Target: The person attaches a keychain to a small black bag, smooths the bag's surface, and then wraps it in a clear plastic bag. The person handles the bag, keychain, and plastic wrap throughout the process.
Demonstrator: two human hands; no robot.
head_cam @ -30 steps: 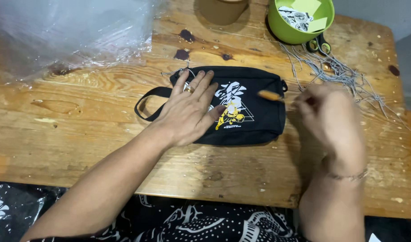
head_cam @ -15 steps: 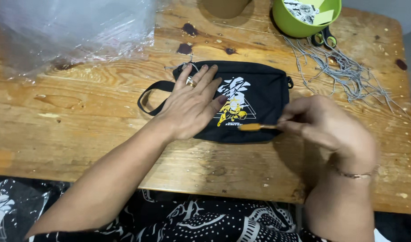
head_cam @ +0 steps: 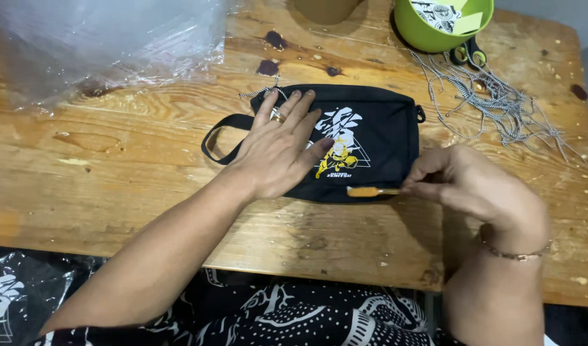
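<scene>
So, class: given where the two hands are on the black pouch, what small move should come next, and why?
Probably run the orange-tipped tool along the pouch lower edge: the right hand already holds its tip there, while the left hand presses the pouch flat.

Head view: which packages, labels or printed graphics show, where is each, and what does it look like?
Clear plastic wrap: top left of the table, crumpled, see-through.
Printed graphic: on the black pouch under the left hand, white and yellow, triangular.
Stickers: in the green bowl, top right, black-and-white, one pale yellow-green slip.

An old wooden table (head_cam: 114,166)

On it lay a black pouch (head_cam: 377,128), clear plastic (head_cam: 102,45), metal chains (head_cam: 499,102) and a green bowl (head_cam: 428,35).
</scene>
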